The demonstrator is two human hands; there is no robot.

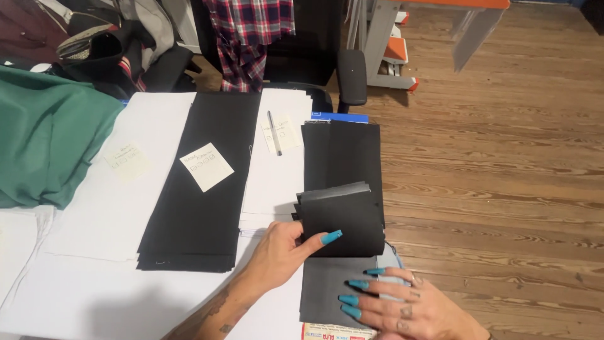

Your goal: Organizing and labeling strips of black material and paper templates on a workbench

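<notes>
Two hands work near the right table edge. Far left lies green cloth (44,135), then a black stack (201,189) with a note (206,166). My left hand (280,252) pinches the folded-back black strips (343,220); my right hand (409,308) presses flat, fingers spread, on the near end.

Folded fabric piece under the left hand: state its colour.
Black; the folded fabric piece, pinched by the left hand, shows best in the head view.

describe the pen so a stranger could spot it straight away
On the white table, look to the far white paper stack between the two black fabric piles. The pen lies there across a pale note; it is the only slim, silvery stick.
</notes>
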